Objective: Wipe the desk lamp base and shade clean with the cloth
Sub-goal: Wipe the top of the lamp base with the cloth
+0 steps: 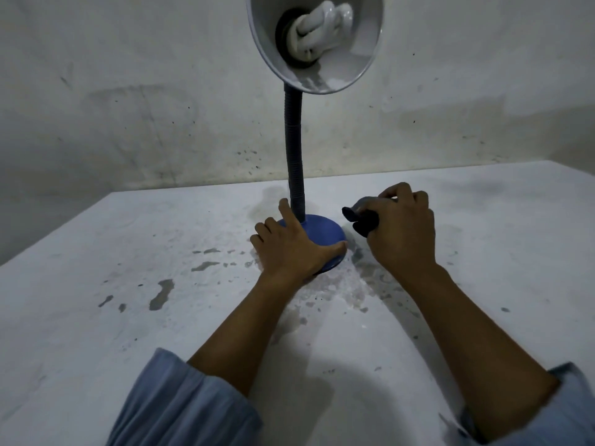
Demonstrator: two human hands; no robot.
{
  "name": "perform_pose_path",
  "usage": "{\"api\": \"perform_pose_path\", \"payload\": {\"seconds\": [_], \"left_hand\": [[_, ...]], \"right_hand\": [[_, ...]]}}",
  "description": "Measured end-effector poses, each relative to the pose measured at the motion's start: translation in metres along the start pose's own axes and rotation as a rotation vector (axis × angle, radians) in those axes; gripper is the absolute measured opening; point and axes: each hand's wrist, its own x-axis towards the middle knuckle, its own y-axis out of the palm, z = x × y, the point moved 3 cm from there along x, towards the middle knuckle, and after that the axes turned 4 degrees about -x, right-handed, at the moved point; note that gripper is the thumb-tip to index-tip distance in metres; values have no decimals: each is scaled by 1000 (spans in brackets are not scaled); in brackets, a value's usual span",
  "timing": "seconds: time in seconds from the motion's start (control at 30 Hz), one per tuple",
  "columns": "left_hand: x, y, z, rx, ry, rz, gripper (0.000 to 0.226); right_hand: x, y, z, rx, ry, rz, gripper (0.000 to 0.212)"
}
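A desk lamp stands at the middle of the white table. Its round blue base (325, 231) carries a ribbed flexible neck (294, 149) up to a pale shade (360, 46) that tilts toward me, showing a white spiral bulb (322, 27). My left hand (289, 249) lies over the left and front part of the base, fingers spread, thumb along the front rim. My right hand (402, 226) hovers just right of the base and grips a small dark cloth (363, 220) bunched in its curled fingers. The cloth is close to the base's right edge but apart from it.
The white table (128, 300) has worn, chipped patches showing grey, mostly left of and in front of the lamp. A stained white wall (145, 91) rises directly behind the table's back edge. Light blue sleeves cover both forearms near the bottom of the view.
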Motion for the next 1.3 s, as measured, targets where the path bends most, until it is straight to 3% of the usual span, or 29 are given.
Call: {"api": "perform_pose_path", "payload": {"seconds": [0.4,0.97,1.07,1.17,1.3], "left_hand": [[21,-10,19,-37,134,140,116],[69,-23,54,-33,239,697,125],[72,-27,56,53,234,583,133],[62,-37,62,-79,199,370,135],[27,-39,77,-142,147,162,114]], "right_hand": [[-2,0,4,70,15,39,33],[-7,4,15,125,-12,79,36],[-8,6,17,149,-12,82,35],[-9,6,18,155,-12,73,37],[-10,8,21,165,23,43,39]]}}
